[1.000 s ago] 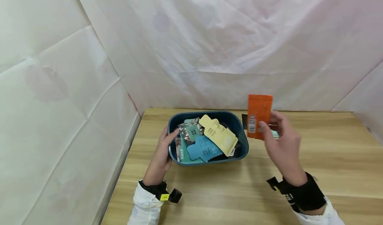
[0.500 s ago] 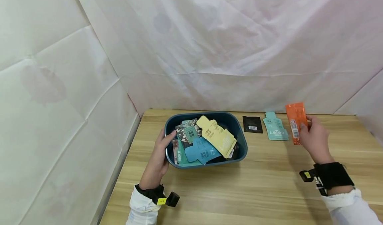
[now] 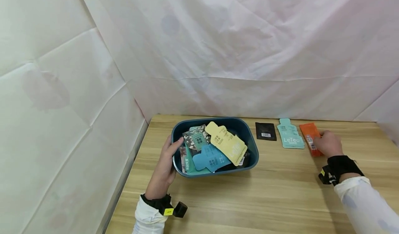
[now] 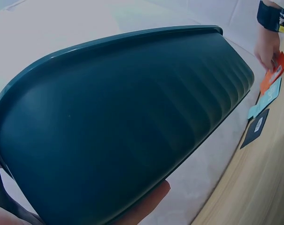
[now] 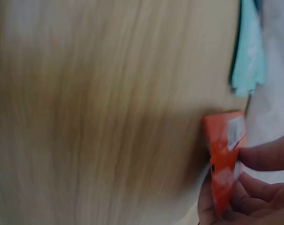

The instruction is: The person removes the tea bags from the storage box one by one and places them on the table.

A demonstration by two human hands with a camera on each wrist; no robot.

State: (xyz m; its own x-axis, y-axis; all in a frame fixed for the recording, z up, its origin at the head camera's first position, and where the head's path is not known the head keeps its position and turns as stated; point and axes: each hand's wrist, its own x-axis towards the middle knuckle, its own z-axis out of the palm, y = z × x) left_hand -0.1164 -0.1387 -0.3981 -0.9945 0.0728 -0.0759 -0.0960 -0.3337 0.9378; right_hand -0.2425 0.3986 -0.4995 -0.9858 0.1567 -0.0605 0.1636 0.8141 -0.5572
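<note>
My left hand [image 3: 161, 173] holds the left end of a dark blue plastic bin [image 3: 244, 128], thumb over the rim and fingers beneath, as the left wrist view also shows. Inside lie a yellow bottle-shaped sachet [image 3: 229, 144], a blue sachet [image 3: 209, 158], a floral-print packet [image 3: 199, 139] and other packets partly covered. At the far right, my right hand [image 3: 329, 144] pinches an orange packet [image 3: 308, 133] between thumb and fingers, low at the tabletop. In the right wrist view the orange packet [image 5: 224, 145] looks bent; whether its far end touches the wood is unclear.
A small black sachet [image 3: 266, 131] and a teal bottle-shaped sachet [image 3: 290, 137] lie in a row left of the orange packet on the wooden table [image 3: 249, 203]. White sheeting [image 3: 249, 54] rises behind the table's back edge and along the left side.
My right hand has carried the orange packet from beside the bin to the right, past the teal sachet, and lowered it to the table. The left hand and bin stay nearly in place.
</note>
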